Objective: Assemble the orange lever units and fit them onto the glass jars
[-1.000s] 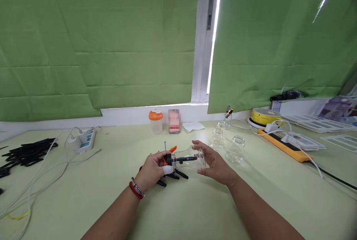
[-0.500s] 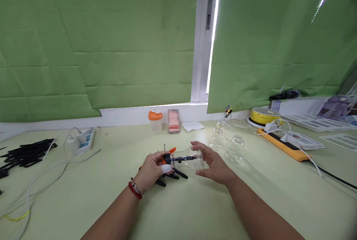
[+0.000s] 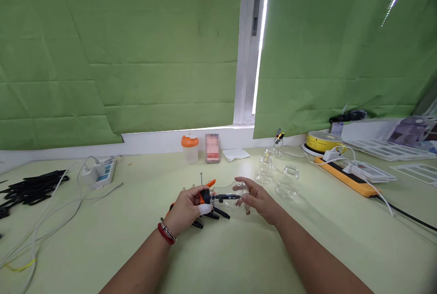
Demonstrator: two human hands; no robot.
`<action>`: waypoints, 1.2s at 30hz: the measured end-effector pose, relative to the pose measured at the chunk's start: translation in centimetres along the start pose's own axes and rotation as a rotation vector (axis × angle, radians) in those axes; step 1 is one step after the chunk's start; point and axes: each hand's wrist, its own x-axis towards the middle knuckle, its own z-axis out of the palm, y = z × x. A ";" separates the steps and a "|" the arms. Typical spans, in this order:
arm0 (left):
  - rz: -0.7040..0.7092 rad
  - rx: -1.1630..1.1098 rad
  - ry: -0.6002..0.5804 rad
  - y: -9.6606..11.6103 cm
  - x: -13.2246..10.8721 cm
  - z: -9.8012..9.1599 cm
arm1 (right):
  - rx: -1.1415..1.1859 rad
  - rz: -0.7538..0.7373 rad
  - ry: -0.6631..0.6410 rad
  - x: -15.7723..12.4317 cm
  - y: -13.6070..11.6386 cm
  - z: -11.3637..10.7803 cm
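Observation:
My left hand (image 3: 187, 208) is closed on a black and orange tool (image 3: 205, 193) whose black tip reaches into the mouth of a clear glass cup (image 3: 230, 194) lying sideways. My right hand (image 3: 260, 200) wraps its fingers round the far end of that cup, just above the pale green table (image 3: 218, 257). A white finger cot covers my left thumb tip. Several black pieces (image 3: 213, 215) lie on the table under the tool.
Two more clear glass cups (image 3: 288, 180) stand right of my hands, with another (image 3: 265, 166) behind. An orange-lidded jar (image 3: 190, 148) stands at the wall. An orange power strip (image 3: 348, 176) runs at right; a white power strip (image 3: 99, 172), cables and black parts (image 3: 30, 187) lie at left.
My right hand has closed in from an open cupping pose beside the cup to grip it. The left hand and tool have stayed nearly in place.

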 end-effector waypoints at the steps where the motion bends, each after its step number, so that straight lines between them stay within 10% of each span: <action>1: -0.001 0.008 0.009 -0.1 0.0 0.0 | 0.000 0.023 0.010 0.1 0.0 0.1; 15: 0.010 0.042 0.067 -0.4 0.2 -0.2 | 0.169 0.084 -0.128 -0.4 -0.2 -0.7; 36: -0.012 0.011 0.050 -0.8 0.3 -0.3 | 0.056 0.080 0.106 0.5 0.6 0.0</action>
